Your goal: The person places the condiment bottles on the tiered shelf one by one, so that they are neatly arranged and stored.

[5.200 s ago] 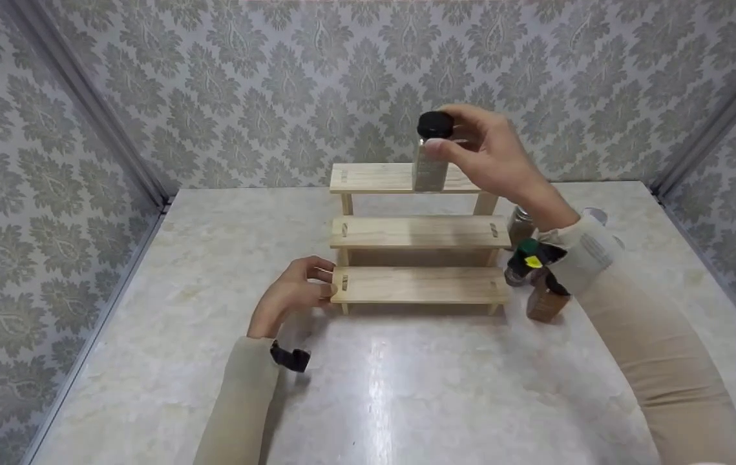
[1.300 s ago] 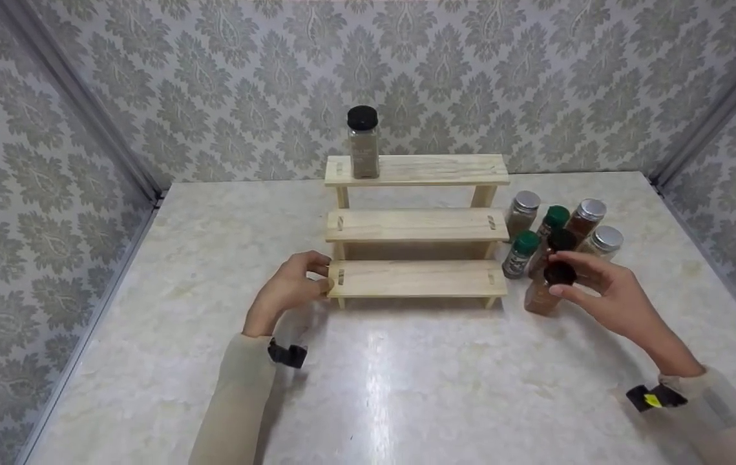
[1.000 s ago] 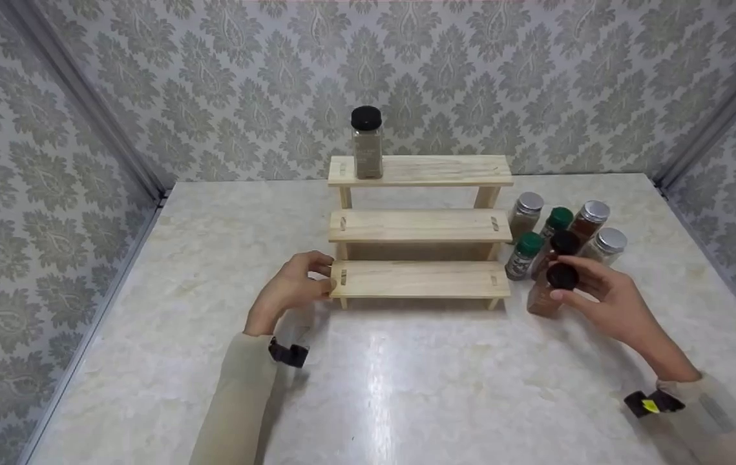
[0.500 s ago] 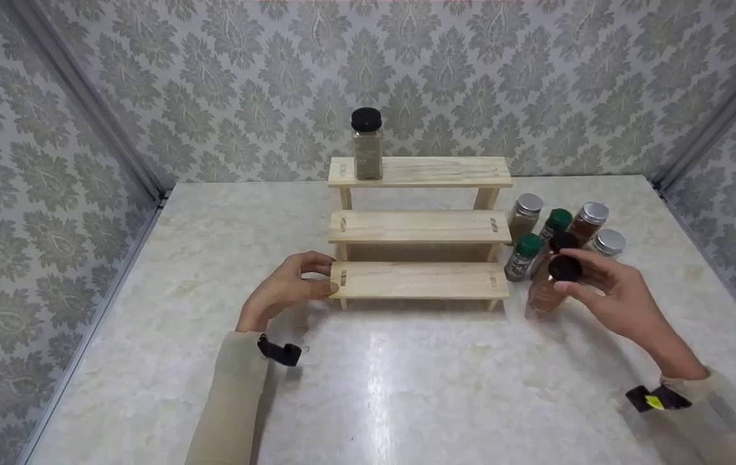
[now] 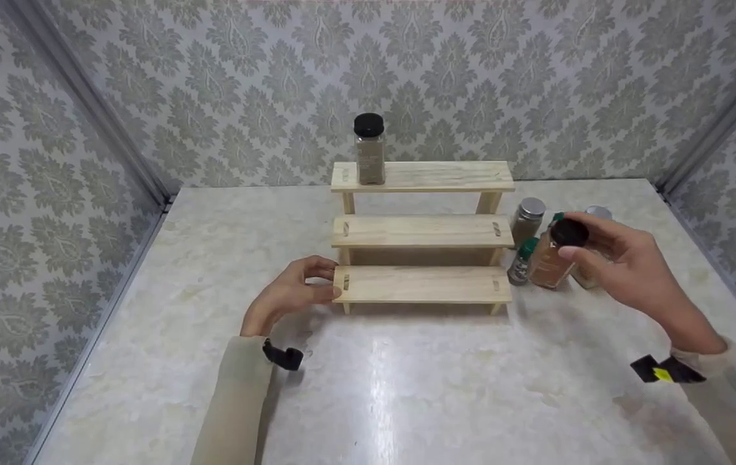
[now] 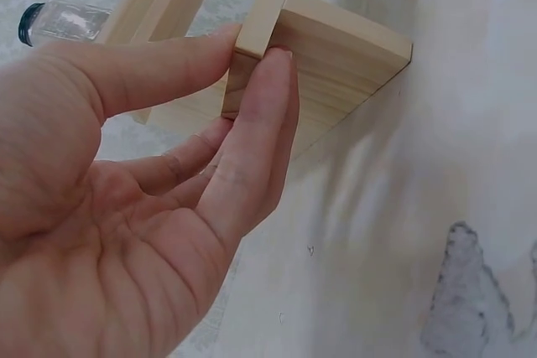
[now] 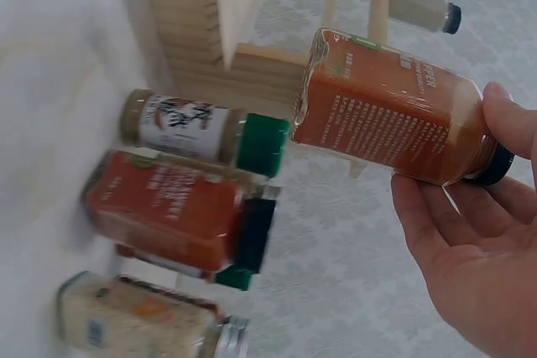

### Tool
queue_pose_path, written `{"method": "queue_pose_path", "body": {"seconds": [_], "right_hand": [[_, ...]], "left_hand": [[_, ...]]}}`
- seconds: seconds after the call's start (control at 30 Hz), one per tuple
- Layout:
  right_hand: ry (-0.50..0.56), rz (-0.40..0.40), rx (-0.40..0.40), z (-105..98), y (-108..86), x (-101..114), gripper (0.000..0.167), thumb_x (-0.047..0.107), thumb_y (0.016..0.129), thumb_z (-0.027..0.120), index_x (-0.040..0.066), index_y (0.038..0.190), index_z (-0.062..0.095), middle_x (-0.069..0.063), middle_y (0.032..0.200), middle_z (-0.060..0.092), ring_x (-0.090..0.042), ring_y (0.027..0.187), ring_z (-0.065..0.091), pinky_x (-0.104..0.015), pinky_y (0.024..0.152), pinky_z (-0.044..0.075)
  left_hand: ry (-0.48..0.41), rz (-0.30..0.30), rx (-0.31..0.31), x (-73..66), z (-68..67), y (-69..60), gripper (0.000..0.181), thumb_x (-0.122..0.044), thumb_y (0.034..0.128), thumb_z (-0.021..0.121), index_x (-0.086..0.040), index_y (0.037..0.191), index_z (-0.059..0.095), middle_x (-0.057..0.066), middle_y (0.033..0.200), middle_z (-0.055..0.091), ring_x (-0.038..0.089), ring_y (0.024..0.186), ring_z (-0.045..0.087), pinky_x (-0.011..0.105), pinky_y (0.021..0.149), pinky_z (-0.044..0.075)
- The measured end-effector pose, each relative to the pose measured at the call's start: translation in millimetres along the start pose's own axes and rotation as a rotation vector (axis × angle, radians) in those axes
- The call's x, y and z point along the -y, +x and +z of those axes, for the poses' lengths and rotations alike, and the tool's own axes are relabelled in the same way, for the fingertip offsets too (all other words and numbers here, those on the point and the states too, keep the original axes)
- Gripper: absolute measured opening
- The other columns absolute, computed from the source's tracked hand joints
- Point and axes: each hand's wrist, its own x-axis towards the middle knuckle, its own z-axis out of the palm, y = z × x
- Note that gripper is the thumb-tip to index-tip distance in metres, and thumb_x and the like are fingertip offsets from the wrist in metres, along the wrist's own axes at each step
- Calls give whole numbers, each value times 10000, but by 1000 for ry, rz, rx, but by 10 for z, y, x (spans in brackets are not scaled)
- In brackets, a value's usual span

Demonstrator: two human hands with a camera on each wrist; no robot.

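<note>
A three-tier wooden rack (image 5: 422, 284) stands on the table. My left hand (image 5: 293, 287) pinches the left end of its lowest board between thumb and fingers, as the left wrist view shows up close. My right hand (image 5: 639, 278) holds a clear spice jar (image 5: 547, 263) by its neck, just below the black lid. Orange-red powder fills this jar, and its label reads partly "PPER" in the right wrist view; it is raised off the table, right of the rack. At the left end of the top board stands another black-lidded jar (image 5: 371, 160) with grey-brown contents.
Right of the rack stand a silver-capped jar (image 5: 527, 223) and a green-capped jar (image 5: 519, 265). The right wrist view adds a black-lidded red jar (image 7: 168, 211) and a silver-capped pale jar (image 7: 138, 316). A patterned wall (image 5: 264, 97) rises behind the table.
The grey-brown jar, earlier in my right hand, now stands on the top board. My right hand has since taken the orange-red jar and lifted it. The left hand stays at the rack.
</note>
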Motion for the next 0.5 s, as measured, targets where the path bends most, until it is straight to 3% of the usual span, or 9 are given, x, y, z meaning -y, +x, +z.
{"method": "queue_pose_path", "body": {"seconds": [0.2,0.4,0.5], "right_hand": [[13,-30,15,47,246,185,508,-34,1004,702,55,1496,610,185,1274,679,43,1098,702,-92,886,557],[35,-24,48,143,537,363,488,16,1024,698,43,1502,601,-150,1333,703,64,1130,675,-82,931,535],[59,-21,58,188,701,456,482,20,1019,707,25,1490,608,-226,1341,693,55,1137,671,-84,956,526]], "left_hand": [[2,3,-1,18,-21,-15,488,-55,959,762,-10,1409,578,231,1398,634,296,1204,670,364,952,617],[3,16,0,10,-5,-20,480,-43,954,748,7,1400,576,246,1415,624,373,1299,617,359,961,615],[11,24,-3,-9,2,-8,473,-47,952,746,13,1391,583,252,1414,626,389,1319,606,346,949,613]]}}
